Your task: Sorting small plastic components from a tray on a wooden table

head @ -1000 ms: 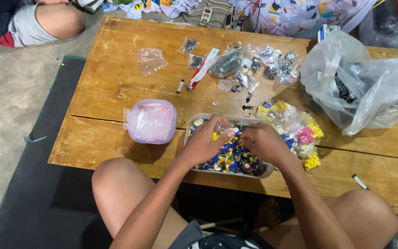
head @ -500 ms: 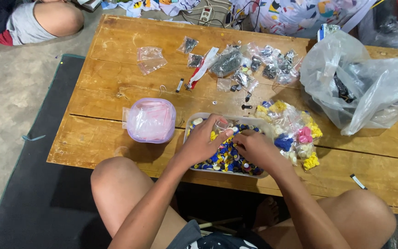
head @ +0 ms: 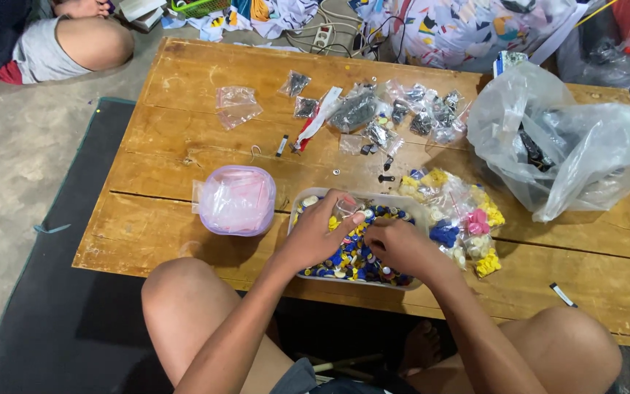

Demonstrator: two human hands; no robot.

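Observation:
A shallow white tray [head: 411, 205] near the front edge of the wooden table [head: 184, 138] holds several small blue, yellow and white pieces [head: 351, 260]. My left hand [head: 320, 232] rests over the tray's left half, fingers pinched on a small clear bag [head: 344, 211]. My right hand [head: 397, 246] lies over the tray's middle with its fingers curled down onto the pieces, fingertips close to my left hand. Whether it holds a piece is hidden.
A round tub with a pink lid [head: 238, 201] stands left of the tray. Small bags of coloured pieces [head: 467, 222] lie to the right, bags of dark parts [head: 402, 113] behind. A big clear plastic bag [head: 563, 146] fills the right. Another person's leg [head: 74, 45] shows at top left.
My right hand has slid left across the tray, closer to my left hand. My left hand stays over the tray's left half.

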